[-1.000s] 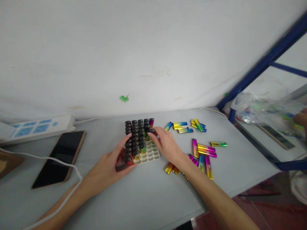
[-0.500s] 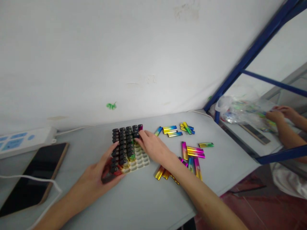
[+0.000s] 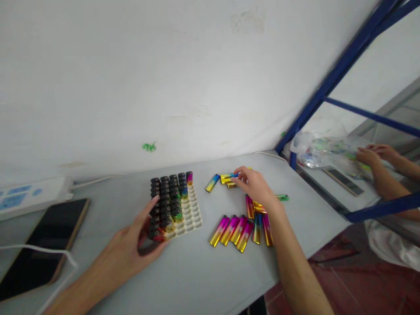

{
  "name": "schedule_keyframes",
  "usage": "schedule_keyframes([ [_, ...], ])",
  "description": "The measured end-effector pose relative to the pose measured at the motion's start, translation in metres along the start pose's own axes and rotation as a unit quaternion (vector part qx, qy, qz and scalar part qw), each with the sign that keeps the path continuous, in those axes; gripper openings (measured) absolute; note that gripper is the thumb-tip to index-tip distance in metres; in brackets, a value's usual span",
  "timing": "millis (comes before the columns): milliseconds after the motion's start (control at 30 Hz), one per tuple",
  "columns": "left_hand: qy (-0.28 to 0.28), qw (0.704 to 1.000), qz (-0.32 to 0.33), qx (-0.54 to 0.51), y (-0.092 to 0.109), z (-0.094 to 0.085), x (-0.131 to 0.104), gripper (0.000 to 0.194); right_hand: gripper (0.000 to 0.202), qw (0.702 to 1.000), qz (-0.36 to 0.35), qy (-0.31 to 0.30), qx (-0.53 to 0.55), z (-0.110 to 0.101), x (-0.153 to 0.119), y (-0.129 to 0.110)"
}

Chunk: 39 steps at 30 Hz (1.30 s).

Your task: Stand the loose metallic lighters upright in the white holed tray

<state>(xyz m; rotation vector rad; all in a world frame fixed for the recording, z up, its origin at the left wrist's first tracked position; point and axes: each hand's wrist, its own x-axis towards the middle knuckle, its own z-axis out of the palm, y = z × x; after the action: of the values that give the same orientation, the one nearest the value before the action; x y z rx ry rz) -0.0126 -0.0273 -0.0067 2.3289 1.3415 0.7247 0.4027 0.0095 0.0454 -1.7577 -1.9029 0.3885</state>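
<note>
At the near left edge of the pale, honeycomb-like plastic tray (image 3: 189, 222), the left hand (image 3: 126, 251) is spread against upright, black-capped, shiny cylinders (image 3: 166, 197), apparently steadying them. Right of the tray, loose magenta-and-gold metallic cylinders (image 3: 219, 231) lie on the grey tabletop (image 3: 183, 275). Farther back, the right hand (image 3: 257, 188) reaches flat-lying blue-and-yellow metallic cylinders (image 3: 225, 176), fingertips bent close together; whether they pinch one cannot be told. Picking up apparently calls for isolating a single cylinder.

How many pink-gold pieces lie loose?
At least 6: four front pieces side by side, one piece right of the blue-gold piece, another behind. The right hand may hide more.
</note>
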Motion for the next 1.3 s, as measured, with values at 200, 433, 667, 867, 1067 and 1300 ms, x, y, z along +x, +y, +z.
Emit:
schedule_keyframes([
  [200,0.023,0.997,0.000,0.068,0.013,0.000,0.003,0.112,0.030,0.998,0.013,-0.046,-0.039,-0.007,-0.007,0.038],
  [433,0.028,0.989,-0.004,0.144,0.023,0.005,0.003,0.109,0.018,0.992,-0.023,-0.084,-0.087,-0.003,-0.003,0.021],
  [667,0.053,0.991,0.018,0.118,0.023,0.007,0.003,0.109,0.015,0.997,-0.055,-0.041,-0.026,-0.003,-0.006,0.000],
  [867,0.052,0.994,0.005,0.092,0.023,0.007,0.002,0.112,0.035,0.967,-0.007,0.063,0.247,0.016,-0.004,-0.027],
  [1067,0.057,0.994,0.005,0.094,0.023,0.006,0.002,0.110,0.039,0.878,0.044,0.026,0.475,0.035,-0.004,-0.061],
  [1300,0.043,0.993,-0.042,0.098,0.025,0.004,0.001,0.105,0.044,0.764,0.107,-0.036,0.635,0.045,-0.007,-0.081],
])
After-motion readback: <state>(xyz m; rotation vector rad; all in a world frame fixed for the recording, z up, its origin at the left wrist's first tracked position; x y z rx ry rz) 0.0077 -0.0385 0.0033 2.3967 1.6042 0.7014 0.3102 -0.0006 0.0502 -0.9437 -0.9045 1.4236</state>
